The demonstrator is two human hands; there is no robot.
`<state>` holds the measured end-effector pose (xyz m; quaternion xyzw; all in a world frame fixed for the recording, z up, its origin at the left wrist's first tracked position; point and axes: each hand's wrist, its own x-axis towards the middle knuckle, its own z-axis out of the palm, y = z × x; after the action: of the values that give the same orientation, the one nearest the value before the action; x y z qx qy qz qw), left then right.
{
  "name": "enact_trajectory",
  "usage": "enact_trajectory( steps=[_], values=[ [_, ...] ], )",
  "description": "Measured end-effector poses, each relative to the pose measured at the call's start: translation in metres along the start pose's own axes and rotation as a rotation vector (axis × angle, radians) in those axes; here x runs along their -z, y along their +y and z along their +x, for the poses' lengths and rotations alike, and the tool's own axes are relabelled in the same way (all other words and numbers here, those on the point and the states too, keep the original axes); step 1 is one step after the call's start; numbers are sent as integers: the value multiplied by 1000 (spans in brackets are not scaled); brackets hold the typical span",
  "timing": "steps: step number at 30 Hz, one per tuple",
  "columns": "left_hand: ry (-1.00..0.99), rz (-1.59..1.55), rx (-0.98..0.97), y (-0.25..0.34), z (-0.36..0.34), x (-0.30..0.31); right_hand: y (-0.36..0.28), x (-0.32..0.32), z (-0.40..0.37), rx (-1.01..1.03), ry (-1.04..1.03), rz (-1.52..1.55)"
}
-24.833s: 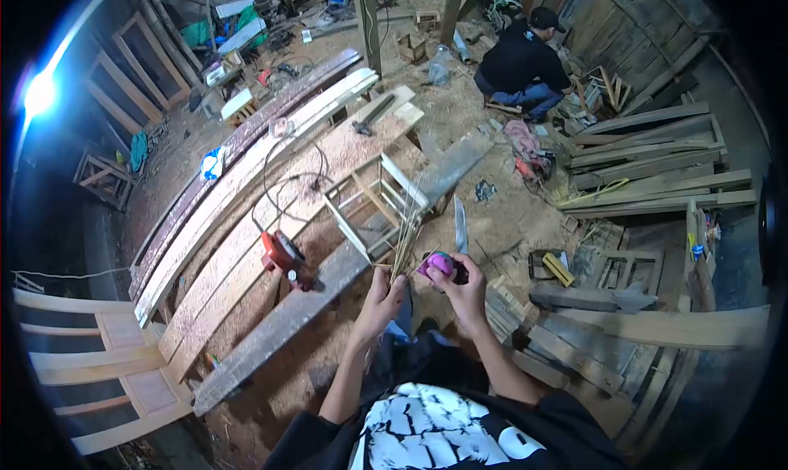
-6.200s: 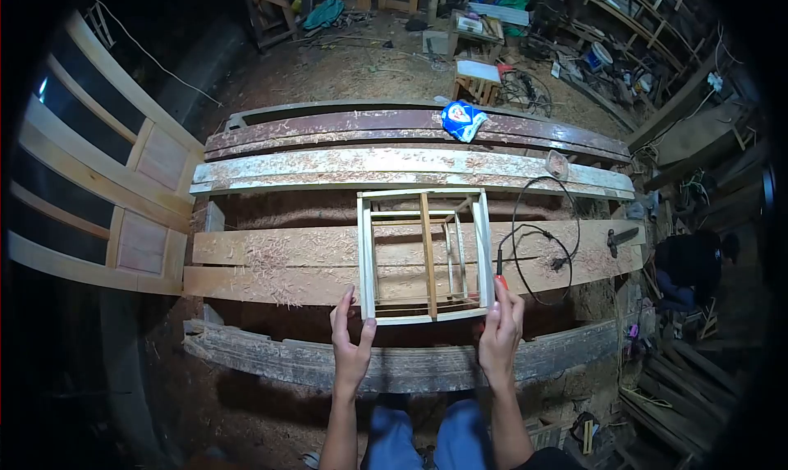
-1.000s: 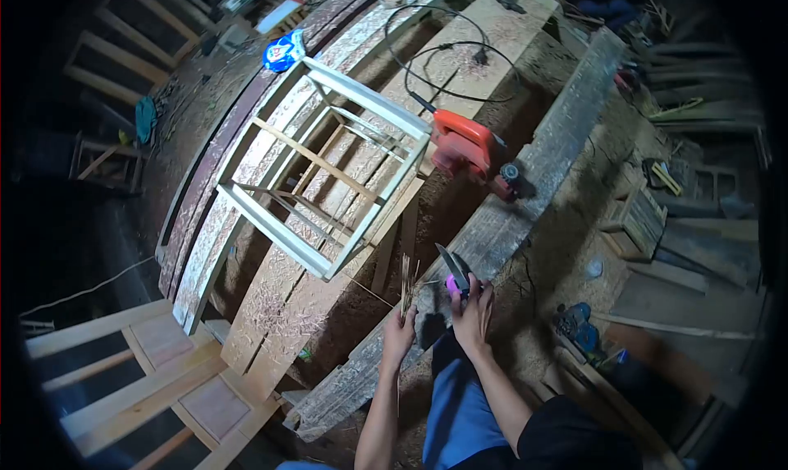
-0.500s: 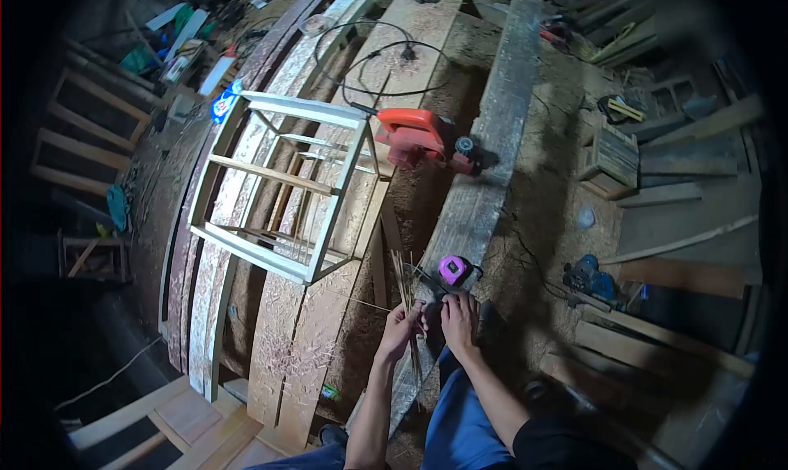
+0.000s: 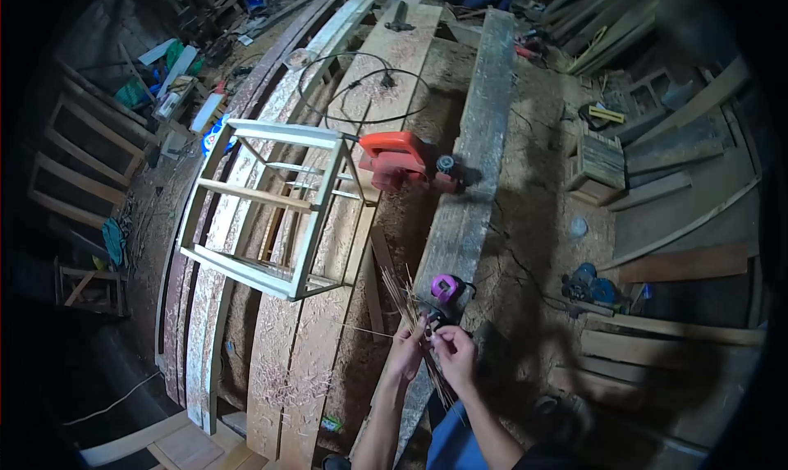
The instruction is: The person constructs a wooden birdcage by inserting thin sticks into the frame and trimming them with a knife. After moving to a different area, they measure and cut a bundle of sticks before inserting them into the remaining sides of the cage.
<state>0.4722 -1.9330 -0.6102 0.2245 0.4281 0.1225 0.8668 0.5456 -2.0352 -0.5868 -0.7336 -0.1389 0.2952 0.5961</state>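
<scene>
A bundle of thin sticks (image 5: 396, 289) runs through my left hand (image 5: 405, 353), whose fingers are closed round it; one thin stick points out to the left. Close beside it, my right hand (image 5: 455, 357) is pinched at the bundle's right edge, on something too small to make out. Just above the hands a small dark object (image 5: 435, 315) lies on the grey plank. Beyond it sits a purple tape measure (image 5: 444, 287).
A pale wooden frame (image 5: 254, 194) stands on shaving-covered boards (image 5: 312, 347) to the left. Ahead, a red power planer (image 5: 402, 160) rests near the grey plank (image 5: 484, 133). A blue power tool (image 5: 588, 285) and a wooden box (image 5: 597, 168) lie right.
My right hand has turned and its fingers have moved from the dark object to the bundle. The bundle now leans more to the left at its top. The whole view has shifted slightly.
</scene>
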Motion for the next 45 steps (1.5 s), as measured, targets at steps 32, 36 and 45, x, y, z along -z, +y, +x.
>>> enact_trajectory(
  steps=[32, 36, 45],
  values=[
    [-24, 154, 44, 38, 27, -82, -35, 17, 69, 7, 56, -90],
    [-33, 122, -4, 19, 35, -59, -35, 24, 53, 136, 38, -296],
    [32, 325, -117, 29, 10, -68, -63, 24, 32, -85, -186, -294]
  ],
)
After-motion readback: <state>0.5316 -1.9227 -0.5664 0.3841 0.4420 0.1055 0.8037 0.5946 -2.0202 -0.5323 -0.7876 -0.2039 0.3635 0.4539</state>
